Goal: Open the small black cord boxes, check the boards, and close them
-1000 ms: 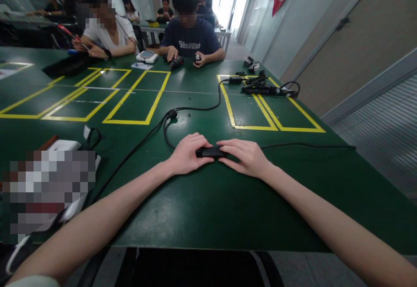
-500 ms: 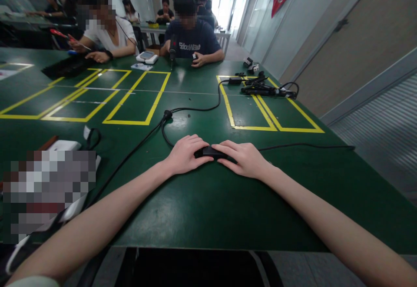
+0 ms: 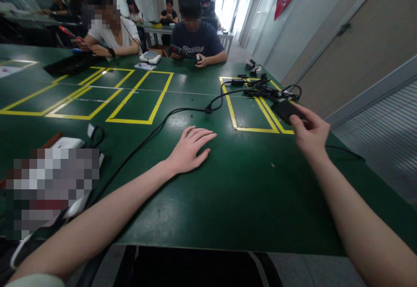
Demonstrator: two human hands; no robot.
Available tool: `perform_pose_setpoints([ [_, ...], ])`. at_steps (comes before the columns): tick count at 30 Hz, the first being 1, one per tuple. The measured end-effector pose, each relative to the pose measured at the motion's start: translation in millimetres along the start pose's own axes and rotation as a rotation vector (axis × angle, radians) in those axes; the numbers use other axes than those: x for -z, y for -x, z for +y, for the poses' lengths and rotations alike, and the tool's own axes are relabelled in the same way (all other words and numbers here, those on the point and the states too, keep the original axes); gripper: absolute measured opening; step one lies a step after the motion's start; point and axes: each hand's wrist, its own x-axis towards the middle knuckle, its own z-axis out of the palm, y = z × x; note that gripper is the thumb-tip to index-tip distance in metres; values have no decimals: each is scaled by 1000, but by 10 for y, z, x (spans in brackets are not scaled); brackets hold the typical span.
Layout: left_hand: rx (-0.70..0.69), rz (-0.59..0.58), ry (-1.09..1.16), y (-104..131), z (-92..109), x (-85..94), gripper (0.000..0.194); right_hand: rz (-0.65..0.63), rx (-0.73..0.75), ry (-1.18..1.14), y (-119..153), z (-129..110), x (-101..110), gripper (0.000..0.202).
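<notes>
My right hand [image 3: 311, 130] grips a flat black adapter-like block [image 3: 286, 110] between thumb and fingers, over the yellow-taped area at the right. Just behind the block lies a tangle of black cables and dark parts [image 3: 260, 90]. My left hand [image 3: 192, 150] rests on the green table [image 3: 202, 204] near the middle, fingers spread and holding nothing. Beyond it a black cable [image 3: 176, 110] runs from the lower left, through a small knot or clip [image 3: 208, 110], to the tangle.
White device [image 3: 70, 143] and a blurred-out item lie at the left. Across the table, one person in dark blue [image 3: 198, 39] holds a black tool; another in white [image 3: 112, 35] sits beside a black tray [image 3: 70, 64] and a white meter-like device [image 3: 150, 57].
My right hand has carried the black block from the middle to the right and forward. My left hand has let go of it. The cable knot has shifted right.
</notes>
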Motion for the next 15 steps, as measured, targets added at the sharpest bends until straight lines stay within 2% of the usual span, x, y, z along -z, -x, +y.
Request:
perform_pose_setpoints([
  [3, -16, -22, 17, 0, -13, -15, 34, 224, -110, 41, -128, 172, 114, 50],
  [5, -21, -38, 35, 0, -21, -19, 31, 268, -189, 111, -170, 222, 171, 48],
  [7, -26, -53, 52, -2, -26, -17, 29, 199, -295, 212, -174, 229, 212, 48],
  [10, -33, -82, 68, -11, -26, -7, 26, 21, -434, 362, -132, 214, 247, 49],
  [15, -13, -139, 67, -22, -26, 2, 25, -95, -484, 481, -63, 266, 278, 47],
])
